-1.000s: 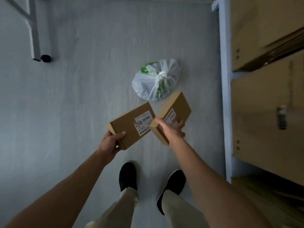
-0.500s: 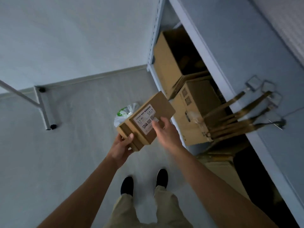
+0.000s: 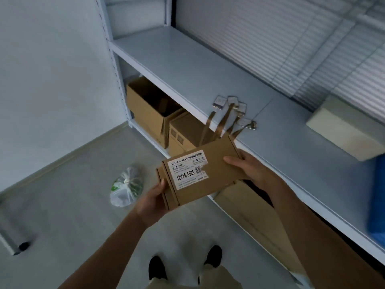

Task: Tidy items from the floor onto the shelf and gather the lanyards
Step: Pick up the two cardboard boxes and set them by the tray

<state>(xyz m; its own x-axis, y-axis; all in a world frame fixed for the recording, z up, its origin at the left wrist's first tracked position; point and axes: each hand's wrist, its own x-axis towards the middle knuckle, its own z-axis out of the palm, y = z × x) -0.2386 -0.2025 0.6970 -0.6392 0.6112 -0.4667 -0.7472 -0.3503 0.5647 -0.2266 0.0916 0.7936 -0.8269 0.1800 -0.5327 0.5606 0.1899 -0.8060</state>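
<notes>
Both hands clamp the stacked cardboard boxes (image 3: 200, 174): left grip (image 3: 153, 200) on the near end, right grip (image 3: 248, 168) on the far end, beside the shelf (image 3: 187, 65) with lanyards (image 3: 229, 115).

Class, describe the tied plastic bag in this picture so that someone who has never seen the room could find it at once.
Start at the tall metal shelf unit on the right and look down to the grey floor in front of it. The plastic bag lies there alone, left of the small cardboard box held in both hands. Unlike the brown boxes around it, it is soft, whitish, knotted at the top, with green showing.
</notes>
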